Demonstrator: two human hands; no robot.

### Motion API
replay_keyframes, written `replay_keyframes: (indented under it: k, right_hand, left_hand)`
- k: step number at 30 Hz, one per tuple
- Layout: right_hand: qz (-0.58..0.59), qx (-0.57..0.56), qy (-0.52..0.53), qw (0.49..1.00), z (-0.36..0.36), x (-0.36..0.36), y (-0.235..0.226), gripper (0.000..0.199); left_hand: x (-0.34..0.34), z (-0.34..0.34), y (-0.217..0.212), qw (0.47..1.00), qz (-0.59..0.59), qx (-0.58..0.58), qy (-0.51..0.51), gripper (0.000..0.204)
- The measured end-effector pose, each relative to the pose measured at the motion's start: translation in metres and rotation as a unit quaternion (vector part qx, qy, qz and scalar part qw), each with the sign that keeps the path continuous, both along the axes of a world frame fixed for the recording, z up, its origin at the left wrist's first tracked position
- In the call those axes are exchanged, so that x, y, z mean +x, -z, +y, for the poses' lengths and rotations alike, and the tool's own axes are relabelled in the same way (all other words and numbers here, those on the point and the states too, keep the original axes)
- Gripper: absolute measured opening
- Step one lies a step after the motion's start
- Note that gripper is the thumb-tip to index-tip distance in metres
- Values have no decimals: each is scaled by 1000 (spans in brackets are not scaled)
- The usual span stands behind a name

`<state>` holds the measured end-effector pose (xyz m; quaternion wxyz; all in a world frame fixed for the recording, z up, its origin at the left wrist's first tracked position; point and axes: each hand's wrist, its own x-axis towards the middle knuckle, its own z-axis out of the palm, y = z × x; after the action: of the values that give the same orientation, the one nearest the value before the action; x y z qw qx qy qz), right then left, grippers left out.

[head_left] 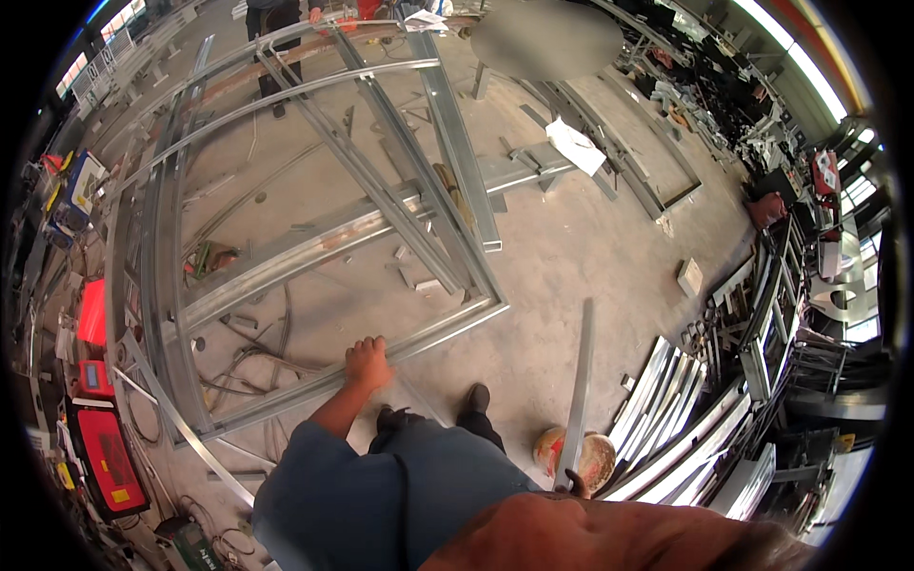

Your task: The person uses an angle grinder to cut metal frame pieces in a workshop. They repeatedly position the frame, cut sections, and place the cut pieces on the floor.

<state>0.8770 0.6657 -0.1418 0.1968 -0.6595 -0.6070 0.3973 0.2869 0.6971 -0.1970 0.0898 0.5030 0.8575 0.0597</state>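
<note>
Head view: our left hand [367,363] grips the frame [447,329], right hand [576,484] the bar [579,381]; we should avoid the bucket [600,461].

silver-grey metal frame [438,334], blue shirt [333,495], red-and-black case [103,447]

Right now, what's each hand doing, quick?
Left hand: fingers curled on the metal frame; firm grip or not, can't tell.
Right hand: closed, holding a metal strip.
</note>
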Motion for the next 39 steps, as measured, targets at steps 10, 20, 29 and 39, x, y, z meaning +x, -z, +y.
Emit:
replay_keyframes:
  k: [10,20,29,39]
  right_hand:
    - [229,181,138,946,150,-62,-146,76]
    - [276,461,14,843,363,-42,-234,86]
    - [480,317,-153,804,503,-168,-268,111]
    - [578,186,-270,747,668,-317,-279,115]
  left_hand:
    - [5,0,16,997,-17,-39,-56,54]
    - [54,34,15,965,68,-68,-242,66]
    - [59,56,17,935,37,-147,-320,65]
    - [63,65,-1,897,7,-201,-393,62]
